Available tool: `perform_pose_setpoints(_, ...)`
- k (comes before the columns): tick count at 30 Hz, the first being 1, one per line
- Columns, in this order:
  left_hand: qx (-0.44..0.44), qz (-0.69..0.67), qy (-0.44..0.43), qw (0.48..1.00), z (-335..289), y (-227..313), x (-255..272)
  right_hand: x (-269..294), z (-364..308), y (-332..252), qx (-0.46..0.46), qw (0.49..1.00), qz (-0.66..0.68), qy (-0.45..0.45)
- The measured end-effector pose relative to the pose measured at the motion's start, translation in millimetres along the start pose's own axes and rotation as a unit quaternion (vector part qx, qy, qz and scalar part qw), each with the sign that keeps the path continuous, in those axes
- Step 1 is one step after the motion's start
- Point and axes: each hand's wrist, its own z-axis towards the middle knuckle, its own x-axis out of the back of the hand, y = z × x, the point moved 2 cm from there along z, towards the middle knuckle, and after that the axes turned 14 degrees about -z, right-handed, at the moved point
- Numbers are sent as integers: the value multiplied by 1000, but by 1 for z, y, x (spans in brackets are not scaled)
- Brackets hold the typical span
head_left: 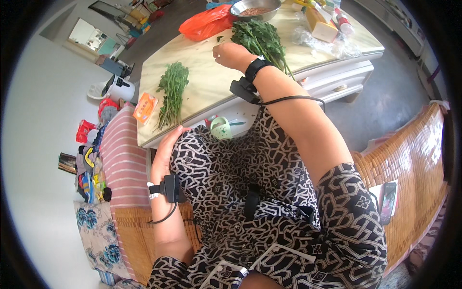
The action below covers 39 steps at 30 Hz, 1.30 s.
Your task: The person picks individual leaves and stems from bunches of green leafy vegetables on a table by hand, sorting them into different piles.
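My right hand [233, 56] is over the marble-patterned table, its fingers curled closed; whatever they hold, if anything, is hidden. Just beyond it lies a large bunch of leafy greens [257, 38], stems pointing toward me. A small dark leaf piece [220, 39] sits by the knuckles. Farther left, a smaller bunch of greens [173, 89] rests with its stems toward the near edge. My left hand [167, 147] lies flat against my knee beside the table's near edge, fingers stretched out and holding nothing. Both wrists wear black strapped devices with cables.
On the table [202, 91] are an orange-and-white packet [145, 108], a red plastic bag [206, 24], a metal bowl of reddish-brown bits [255, 9], and a yellow box [321, 25] amid clear plastic. A green basket [221, 128] shows below the edge. A phone [388, 200] lies on the right-hand seat.
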Motion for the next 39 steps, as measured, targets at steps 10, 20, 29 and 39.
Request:
perform_pose_setpoints(10,-26,69,-56,996,6,5,-5,1,-3,2,-12,998,-44,-44)
perform_pose_setpoints(20,18,85,-127,988,40,-5,8,10,-19,17,-55,995,-62,-56)
perform_pose_setpoints(29,-87,219,-163,958,89,40,-33,33,-36,64,-192,979,-69,3)
perform_pose_setpoints(39,-114,17,-158,981,143,77,-109,30,-41,83,-264,957,-108,-60)
